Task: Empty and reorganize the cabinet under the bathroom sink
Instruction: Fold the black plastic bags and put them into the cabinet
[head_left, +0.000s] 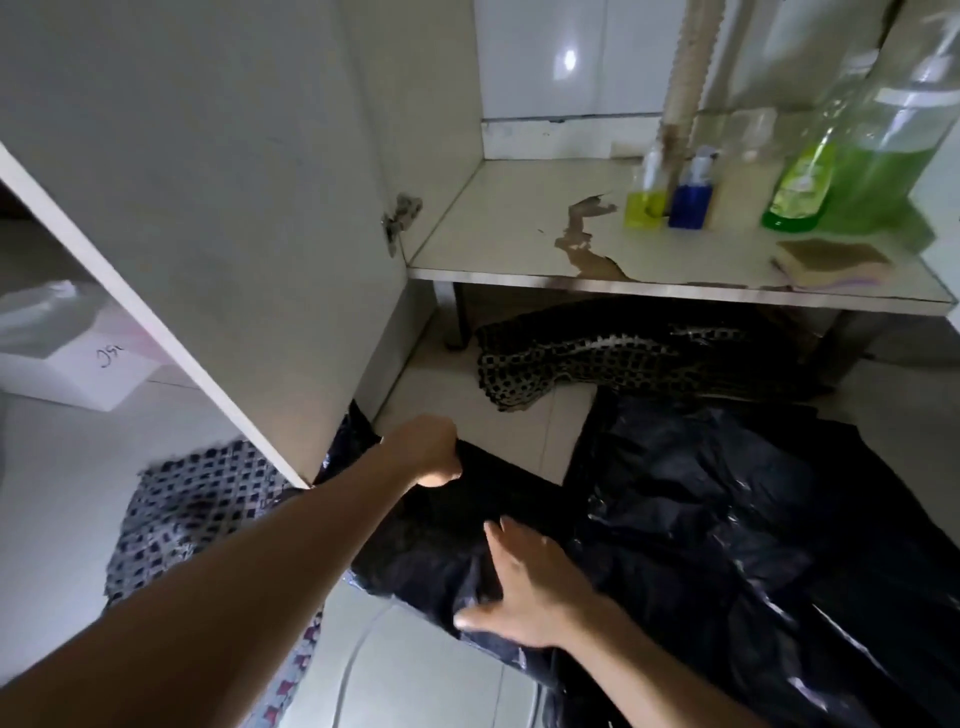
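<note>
A black plastic bag (701, 509) lies spread over the tiled floor in front of the open cabinet. My left hand (428, 449) grips the bag's far left corner, fingers curled round the plastic. My right hand (519, 587) rests flat on the near part of the bag, fingers straight and spread. On the cabinet shelf (519, 228) stand a yellow bottle (644, 200), a blue bottle (691, 197), a clear bottle (737, 171), a green bottle (800, 192) and a large jar of green liquid (893, 156). A sponge (831, 262) lies at the shelf's front right.
The open cabinet door (208, 208) stands at the left, close to my left arm. A black-and-white checked cloth (597, 358) lies under the shelf, and a similar cloth (197, 509) lies behind the door. A white box (78, 358) sits at far left. A drain pipe (685, 67) rises behind the bottles.
</note>
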